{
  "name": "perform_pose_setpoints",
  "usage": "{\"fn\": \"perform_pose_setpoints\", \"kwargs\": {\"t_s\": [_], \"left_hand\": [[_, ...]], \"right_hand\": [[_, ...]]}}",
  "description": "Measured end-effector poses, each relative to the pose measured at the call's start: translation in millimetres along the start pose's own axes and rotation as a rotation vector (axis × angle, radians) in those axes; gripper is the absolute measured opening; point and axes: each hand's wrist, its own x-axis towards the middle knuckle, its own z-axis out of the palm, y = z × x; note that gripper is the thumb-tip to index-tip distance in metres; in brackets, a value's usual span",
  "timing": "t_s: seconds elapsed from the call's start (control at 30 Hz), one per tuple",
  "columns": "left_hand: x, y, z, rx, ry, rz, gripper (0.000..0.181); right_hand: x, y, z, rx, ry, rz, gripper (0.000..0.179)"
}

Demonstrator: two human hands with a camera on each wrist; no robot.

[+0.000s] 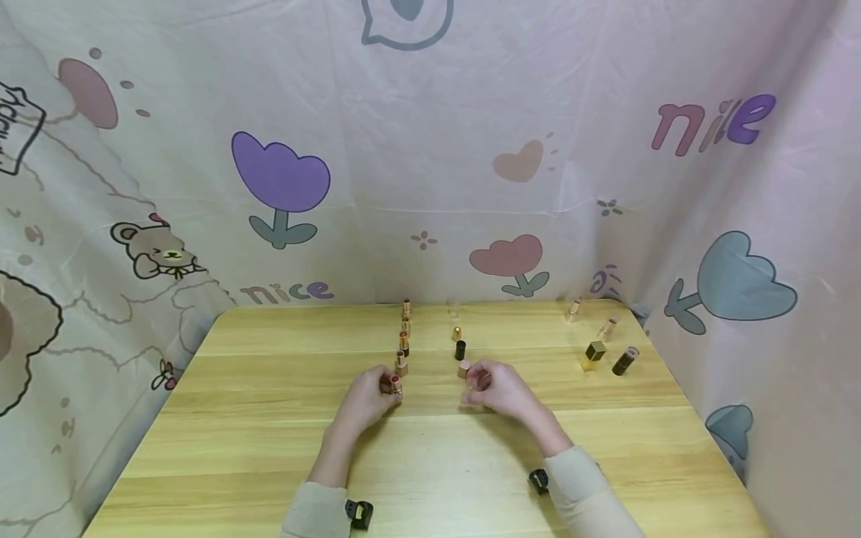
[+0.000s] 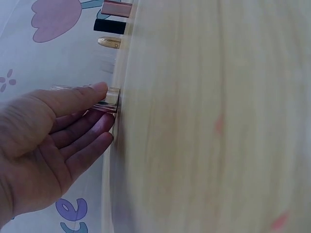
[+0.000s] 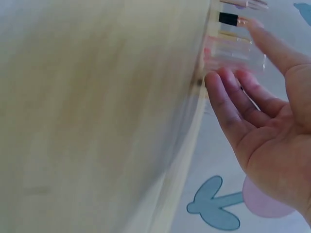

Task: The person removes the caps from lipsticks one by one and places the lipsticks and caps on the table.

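In the head view my left hand [image 1: 368, 396] pinches an uncapped lipstick [image 1: 395, 386] with a dark red tip, at the near end of a row of uncapped lipsticks. The left wrist view shows the thumb laid along its shiny gold base [image 2: 112, 98], which stands at the table. My right hand [image 1: 501, 387] is across from it, near a pinkish cap [image 1: 464, 368]. In the right wrist view a clear cap [image 3: 235, 56] stands between the fingertips and the thumb, blurred; the fingers are loosely bent and the thumb sits apart from it.
Beyond the left hand, uncapped lipsticks [image 1: 403, 342] stand in line. Beyond the right hand are a black cap [image 1: 460, 350], a gold bullet-shaped cap [image 1: 457, 333] and a faint clear cap [image 1: 453, 307]. At right stand a gold-and-black lipstick [image 1: 593, 355], a dark tube [image 1: 625, 361] and pinkish lipsticks [image 1: 608, 328].
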Motion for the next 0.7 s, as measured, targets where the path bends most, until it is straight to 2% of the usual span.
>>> {"fn": "perform_pose_setpoints", "kwargs": {"t_s": [0.17, 0.37, 0.7], "left_hand": [[0.4, 1.0, -1.2, -0.024, -0.008, -0.015, 0.026], [0.1, -0.1, -2.1, -0.028, -0.019, -0.041, 0.025], [-1.4, -1.4, -0.1, -0.027, -0.021, -0.054, 0.026]], "right_hand": [[-8.3, 0, -10, 0.043, 0.080, 0.024, 0.060], [-18.6, 5, -21, 0.126, 0.228, -0.016, 0.062], [-32.3, 23, -37, 0.255, 0.636, -0.099, 0.049]]}}
